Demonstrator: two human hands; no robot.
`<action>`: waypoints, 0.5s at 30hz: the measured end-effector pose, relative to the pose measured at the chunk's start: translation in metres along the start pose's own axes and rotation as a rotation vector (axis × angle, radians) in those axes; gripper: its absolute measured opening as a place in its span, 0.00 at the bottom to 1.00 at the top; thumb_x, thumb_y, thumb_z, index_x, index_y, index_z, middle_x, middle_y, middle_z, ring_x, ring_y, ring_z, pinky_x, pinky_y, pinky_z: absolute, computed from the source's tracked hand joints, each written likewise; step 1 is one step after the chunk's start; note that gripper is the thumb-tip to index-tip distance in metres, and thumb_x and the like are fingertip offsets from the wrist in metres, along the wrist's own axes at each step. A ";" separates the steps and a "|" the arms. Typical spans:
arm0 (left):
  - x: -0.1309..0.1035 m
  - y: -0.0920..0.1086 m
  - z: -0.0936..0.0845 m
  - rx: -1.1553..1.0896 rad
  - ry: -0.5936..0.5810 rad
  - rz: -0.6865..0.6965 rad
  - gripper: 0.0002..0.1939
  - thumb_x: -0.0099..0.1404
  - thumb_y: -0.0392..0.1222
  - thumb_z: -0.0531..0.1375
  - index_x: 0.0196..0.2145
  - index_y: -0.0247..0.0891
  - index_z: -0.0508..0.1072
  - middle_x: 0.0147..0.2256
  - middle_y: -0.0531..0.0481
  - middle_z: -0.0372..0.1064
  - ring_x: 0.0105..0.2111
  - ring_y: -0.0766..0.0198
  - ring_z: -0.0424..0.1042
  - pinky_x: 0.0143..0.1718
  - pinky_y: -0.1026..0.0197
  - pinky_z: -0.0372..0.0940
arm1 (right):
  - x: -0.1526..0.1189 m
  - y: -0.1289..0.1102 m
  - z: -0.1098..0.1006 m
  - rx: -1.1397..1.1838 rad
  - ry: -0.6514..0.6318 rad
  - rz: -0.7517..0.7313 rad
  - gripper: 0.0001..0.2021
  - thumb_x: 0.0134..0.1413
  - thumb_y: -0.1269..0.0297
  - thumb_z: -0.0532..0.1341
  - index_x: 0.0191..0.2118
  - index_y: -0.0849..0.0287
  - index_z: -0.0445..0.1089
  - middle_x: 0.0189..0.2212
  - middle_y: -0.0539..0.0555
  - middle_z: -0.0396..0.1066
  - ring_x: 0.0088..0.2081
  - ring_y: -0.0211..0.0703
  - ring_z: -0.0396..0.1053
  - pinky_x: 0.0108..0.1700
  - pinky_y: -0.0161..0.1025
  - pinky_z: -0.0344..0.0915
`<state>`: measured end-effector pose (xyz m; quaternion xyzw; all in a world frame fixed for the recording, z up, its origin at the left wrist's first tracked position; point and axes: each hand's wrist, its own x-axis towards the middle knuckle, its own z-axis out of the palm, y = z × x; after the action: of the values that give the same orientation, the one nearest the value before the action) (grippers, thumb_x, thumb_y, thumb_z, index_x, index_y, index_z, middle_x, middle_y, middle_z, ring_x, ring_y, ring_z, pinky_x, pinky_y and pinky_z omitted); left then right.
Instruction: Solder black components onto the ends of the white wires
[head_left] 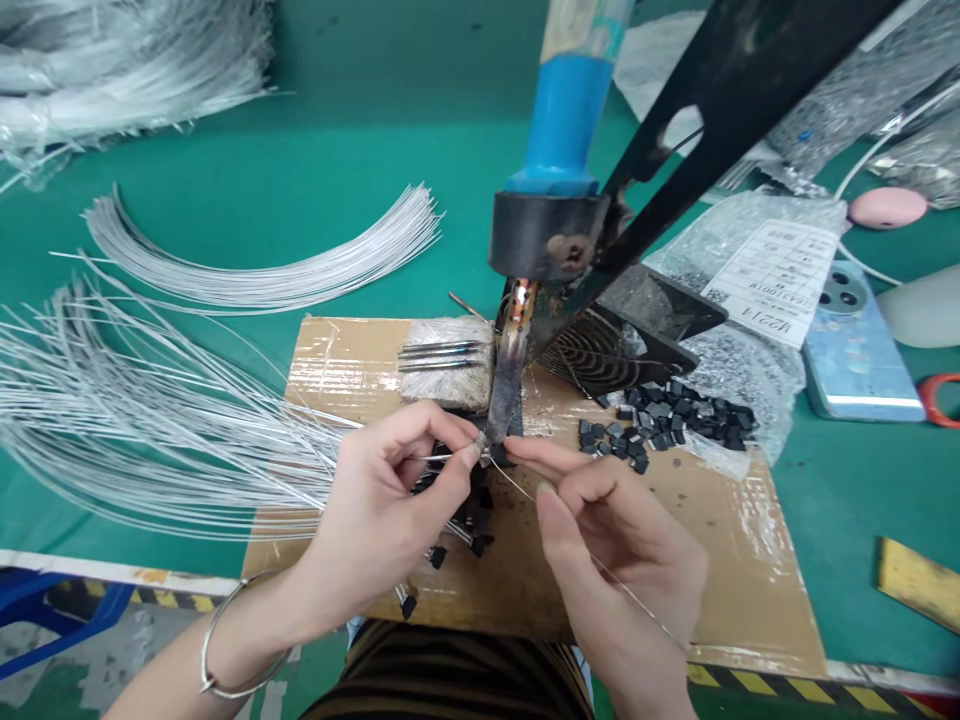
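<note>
A: Where is your left hand?

B: Your left hand point(401, 500) is in front of the hot tool point(510, 385). Your thumb and finger are pinched tight on a white wire point(435, 457), and its end is right by the tool's tip.

A: And your right hand?

B: Your right hand point(622, 540) has its thumb and fingers squeezed on a thin silver wire point(514, 481). One end of that goes up to the tip, and the rest runs back under your palm. I can't tell if your pointing finger touches anything.

A: What is under your hands?

B: You have a brown cardboard sheet point(750, 580) there. Some wires with black ends point(476, 520) lie below your left fingers.

A: What else is near you?

B: A heap of little black bits point(679, 415) sits past your right hand. Lots of loose white wires point(187, 430) lie to your left.
</note>
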<state>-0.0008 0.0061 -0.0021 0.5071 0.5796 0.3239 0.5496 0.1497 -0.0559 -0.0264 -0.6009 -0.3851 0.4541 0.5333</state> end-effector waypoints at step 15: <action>0.000 0.002 -0.001 0.025 0.011 -0.003 0.06 0.63 0.37 0.65 0.28 0.38 0.75 0.29 0.50 0.75 0.21 0.69 0.55 0.23 0.62 0.50 | -0.001 -0.001 -0.001 -0.010 0.007 0.000 0.11 0.65 0.67 0.66 0.30 0.53 0.68 0.50 0.59 0.84 0.51 0.51 0.83 0.51 0.45 0.81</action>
<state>-0.0011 0.0070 0.0000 0.5113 0.5875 0.3184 0.5404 0.1504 -0.0567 -0.0256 -0.6052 -0.3854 0.4501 0.5316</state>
